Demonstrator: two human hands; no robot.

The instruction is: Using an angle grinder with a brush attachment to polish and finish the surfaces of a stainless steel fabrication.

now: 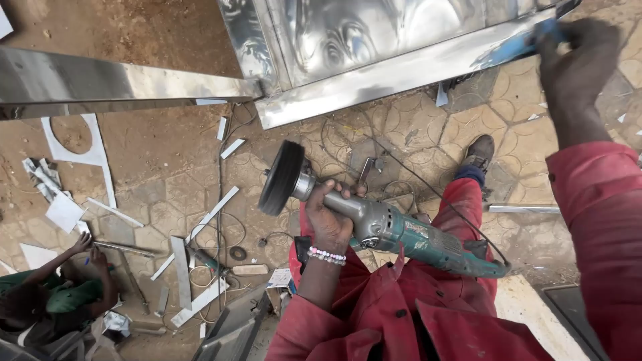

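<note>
So the angle grinder [394, 230] sits pretty much dead centre, teal-and-grey body, held out over the person's red-trousered lap. The left hand [329, 217] is wrapped tight around the grey neck of it, just behind the dark polishing wheel [281, 178], beaded bracelet [327, 255] on that wrist. The right hand [578, 57] is nowhere near the tool, it's way up in the top right corner, fingers clamped on the edge of a big shiny stainless steel panel [374, 47], right where some blue protective film [515, 45] is peeling off. Hard to say whether it's gripping the film, the metal lip or both, the fingers cover that bit. The grinder's tail end tucks under the red sleeve area and you can't really see the switch or where its cable goes, there are several wires [401, 167] tangled on the paving. The panel is cut off by the top of the view. Long axis of the grinder runs from lower right to upper left, wheel end pointing up-left toward the panel's lower corner, wheel apart from the metal. A boot [479, 152] shows below the panel. Metal offcut strips [200, 224] litter the ground to the left, and another person in green [63, 294] crouches in the bottom left corner.
</note>
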